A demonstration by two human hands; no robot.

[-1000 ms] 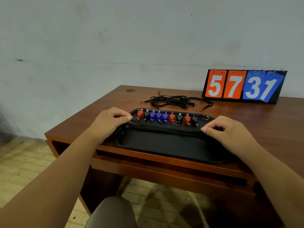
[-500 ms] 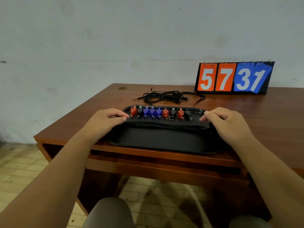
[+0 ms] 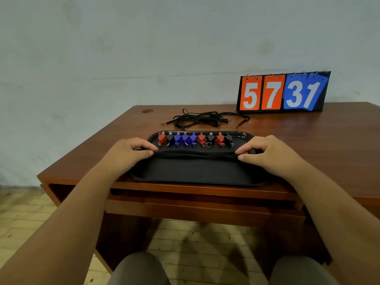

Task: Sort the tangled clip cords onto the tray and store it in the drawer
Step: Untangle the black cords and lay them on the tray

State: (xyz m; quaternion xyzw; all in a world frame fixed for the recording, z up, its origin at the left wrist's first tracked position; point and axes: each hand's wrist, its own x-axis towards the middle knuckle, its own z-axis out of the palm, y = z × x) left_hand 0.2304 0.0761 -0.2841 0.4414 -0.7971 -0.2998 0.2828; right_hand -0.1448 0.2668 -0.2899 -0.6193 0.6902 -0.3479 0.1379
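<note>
A long black tray [image 3: 197, 171] lies at the desk's front edge. Along its far side stands a row of red, black and blue clips [image 3: 193, 138]. A bundle of black cords [image 3: 197, 154] stretches across the tray just in front of the clips. My left hand [image 3: 125, 155] pinches the bundle's left end with thumb and fingers. At the right end, my right hand [image 3: 269, 155] pinches it the same way. More tangled black cords [image 3: 201, 119] lie on the desk behind the tray.
A flip scoreboard [image 3: 283, 92] reading 5731 stands at the back right against the wall. The wooden desk [image 3: 329, 140] has a drawer [image 3: 201, 208] under its front edge, just below the tray. My knees show below it, over a tiled floor.
Both hands stay at the ends of the cord bundle on the tray. The view has shifted a little; the clips and the loose cords have not moved.
</note>
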